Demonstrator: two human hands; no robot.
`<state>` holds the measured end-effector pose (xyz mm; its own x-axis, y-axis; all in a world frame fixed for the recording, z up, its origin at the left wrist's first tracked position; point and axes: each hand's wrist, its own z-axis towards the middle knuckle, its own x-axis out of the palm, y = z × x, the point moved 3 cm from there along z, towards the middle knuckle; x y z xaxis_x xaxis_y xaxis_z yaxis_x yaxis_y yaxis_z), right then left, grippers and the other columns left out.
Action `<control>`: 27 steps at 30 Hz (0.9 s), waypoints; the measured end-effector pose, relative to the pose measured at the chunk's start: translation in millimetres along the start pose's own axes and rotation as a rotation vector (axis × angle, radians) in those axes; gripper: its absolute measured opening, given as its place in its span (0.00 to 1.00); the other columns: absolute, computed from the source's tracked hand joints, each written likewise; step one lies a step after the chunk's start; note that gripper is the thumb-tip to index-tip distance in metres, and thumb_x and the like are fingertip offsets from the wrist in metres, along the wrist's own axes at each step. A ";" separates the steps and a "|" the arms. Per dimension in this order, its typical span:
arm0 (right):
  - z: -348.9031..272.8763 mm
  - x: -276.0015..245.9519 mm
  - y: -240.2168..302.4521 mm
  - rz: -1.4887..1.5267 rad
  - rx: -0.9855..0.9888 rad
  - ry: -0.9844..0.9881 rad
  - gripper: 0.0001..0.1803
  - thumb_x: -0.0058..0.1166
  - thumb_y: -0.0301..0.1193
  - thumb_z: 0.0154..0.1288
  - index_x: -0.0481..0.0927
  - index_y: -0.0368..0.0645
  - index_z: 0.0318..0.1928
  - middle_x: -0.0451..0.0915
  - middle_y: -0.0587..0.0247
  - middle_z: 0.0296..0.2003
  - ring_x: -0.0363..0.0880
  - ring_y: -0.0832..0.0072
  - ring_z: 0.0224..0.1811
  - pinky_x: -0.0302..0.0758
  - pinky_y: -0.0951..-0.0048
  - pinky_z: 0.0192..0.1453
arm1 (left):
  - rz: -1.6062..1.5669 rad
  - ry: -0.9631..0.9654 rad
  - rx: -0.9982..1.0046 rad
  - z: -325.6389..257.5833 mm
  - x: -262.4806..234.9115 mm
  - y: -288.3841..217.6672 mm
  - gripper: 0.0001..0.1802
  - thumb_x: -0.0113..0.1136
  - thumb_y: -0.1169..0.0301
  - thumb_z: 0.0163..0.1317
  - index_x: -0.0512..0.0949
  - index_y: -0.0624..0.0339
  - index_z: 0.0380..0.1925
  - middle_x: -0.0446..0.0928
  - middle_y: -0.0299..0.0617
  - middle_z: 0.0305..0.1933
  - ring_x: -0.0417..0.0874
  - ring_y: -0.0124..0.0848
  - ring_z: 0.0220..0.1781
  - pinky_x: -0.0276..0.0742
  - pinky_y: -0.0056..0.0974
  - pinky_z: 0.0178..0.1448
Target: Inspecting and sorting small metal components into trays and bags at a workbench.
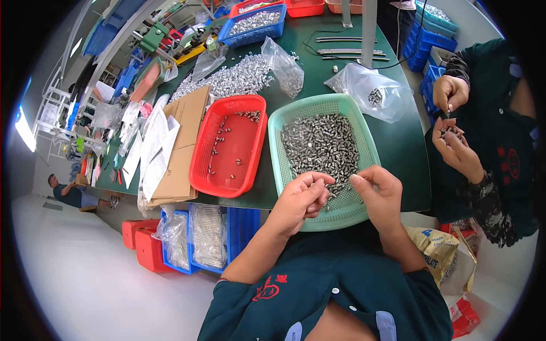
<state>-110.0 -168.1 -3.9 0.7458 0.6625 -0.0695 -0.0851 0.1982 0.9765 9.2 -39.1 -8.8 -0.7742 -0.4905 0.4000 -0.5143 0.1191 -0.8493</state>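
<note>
A mint-green mesh basket (275, 162) stands on the table's near edge in front of me, heaped with small cylindrical metal parts (319, 142). Over its near left side is my left hand (302, 203), fingers curled in and thumb against the index finger. Facing it, my right hand (380, 196) pinches thumb and forefinger together above the basket's near right side. Whatever either hand holds is too small or hidden to make out. To the left sits a red basket (236, 150) with a few scattered metal parts, most along its far and left sides.
Cardboard (179, 150) and papers lie left of the red basket. Beyond are a pile of shiny parts (230, 77), a blue basket (250, 34) and a clear bag (372, 91). At right, a co-worker's hands (455, 139) hold small parts. Blue crates (242, 233) stand below the table.
</note>
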 end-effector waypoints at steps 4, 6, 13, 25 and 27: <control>0.0 5.1 2.9 0.024 0.008 0.011 0.07 0.62 0.25 0.55 0.77 0.35 0.26 0.73 0.67 0.18 0.70 0.81 0.22 0.65 0.78 0.26 | -0.297 0.034 -0.146 -0.3 6.1 0.1 0.16 0.43 0.65 0.69 0.70 0.66 0.49 0.71 0.40 0.27 0.60 0.19 0.19 0.54 0.22 0.20; 1.3 6.5 8.0 -0.208 -0.224 -0.025 0.07 0.63 0.23 0.52 0.76 0.36 0.25 0.72 0.63 0.18 0.71 0.75 0.20 0.65 0.75 0.25 | -0.306 0.062 -0.141 0.9 5.5 0.9 0.17 0.41 0.66 0.69 0.70 0.66 0.49 0.71 0.41 0.28 0.60 0.20 0.20 0.54 0.22 0.21; -0.9 3.1 35.2 -0.316 -0.453 -0.054 0.07 0.63 0.21 0.49 0.76 0.37 0.24 0.71 0.61 0.17 0.70 0.71 0.19 0.64 0.73 0.23 | -0.353 0.094 -0.061 1.6 -0.2 3.8 0.13 0.44 0.71 0.66 0.68 0.64 0.48 0.71 0.39 0.25 0.59 0.19 0.18 0.52 0.23 0.20; -2.7 11.0 14.4 -0.015 -0.129 0.042 0.04 0.60 0.22 0.56 0.78 0.36 0.28 0.74 0.65 0.21 0.71 0.83 0.23 0.66 0.80 0.26 | -0.409 0.187 -0.081 -0.4 12.2 0.8 0.17 0.46 0.69 0.66 0.67 0.63 0.53 0.68 0.37 0.24 0.57 0.18 0.17 0.52 0.23 0.20; -3.0 11.1 17.1 -0.054 -0.165 0.056 0.04 0.60 0.23 0.56 0.78 0.36 0.28 0.75 0.65 0.21 0.71 0.82 0.23 0.67 0.79 0.26 | -0.412 0.212 -0.082 -0.8 12.0 0.7 0.17 0.46 0.69 0.66 0.67 0.63 0.53 0.68 0.36 0.24 0.57 0.18 0.18 0.52 0.23 0.21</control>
<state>-105.1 -155.2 11.4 0.7145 0.6861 -0.1371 -0.1565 0.3477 0.9245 -0.7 -44.2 -4.3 -0.5530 -0.3250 0.7672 -0.8157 0.0237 -0.5780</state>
